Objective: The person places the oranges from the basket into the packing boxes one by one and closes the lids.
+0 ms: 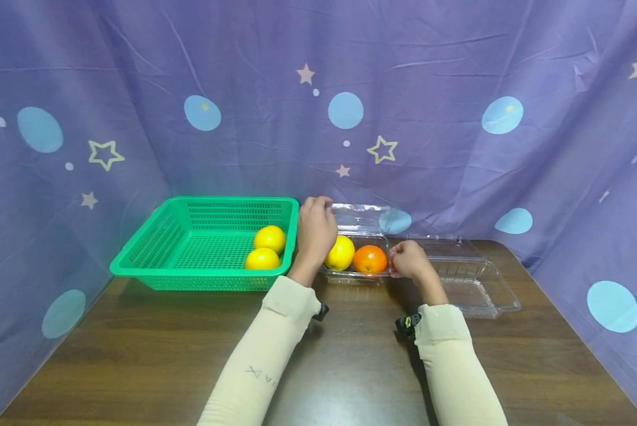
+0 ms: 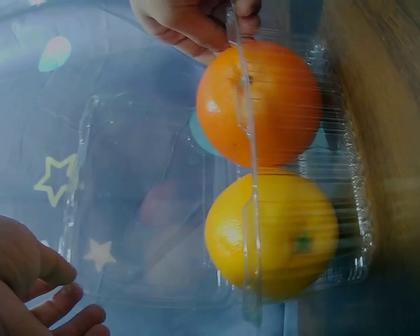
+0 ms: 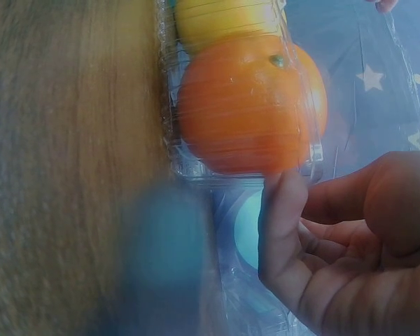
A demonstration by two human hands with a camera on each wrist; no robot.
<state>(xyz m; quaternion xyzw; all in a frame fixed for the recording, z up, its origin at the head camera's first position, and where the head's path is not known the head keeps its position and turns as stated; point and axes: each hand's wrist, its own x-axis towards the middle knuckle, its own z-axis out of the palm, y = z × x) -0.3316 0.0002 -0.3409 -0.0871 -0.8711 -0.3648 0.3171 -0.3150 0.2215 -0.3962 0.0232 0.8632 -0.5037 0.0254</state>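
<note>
A clear plastic clamshell box [image 1: 356, 276] stands beside the basket, its lid [image 1: 358, 219] raised at the back. Inside sit a round yellow fruit [image 1: 340, 253] and an orange [image 1: 370, 260], side by side. My right hand [image 1: 410, 259] pinches the box's right end between thumb and fingers, close to the orange [image 3: 245, 105]. Above the box's left side is my left hand [image 1: 317, 229], fingers slightly bent. The left wrist view shows this left hand [image 2: 31, 280] by the lid's far edge [image 2: 77, 175], with nothing visible in its fingers; contact with the lid is unclear.
On the left stands a green plastic basket [image 1: 203, 272] with two yellow fruits [image 1: 270, 239] at its right side. Another clear clamshell box [image 1: 469, 290] lies open to the right, behind my right wrist. A purple curtain [image 1: 275, 154] hangs behind the wooden table [image 1: 350, 355].
</note>
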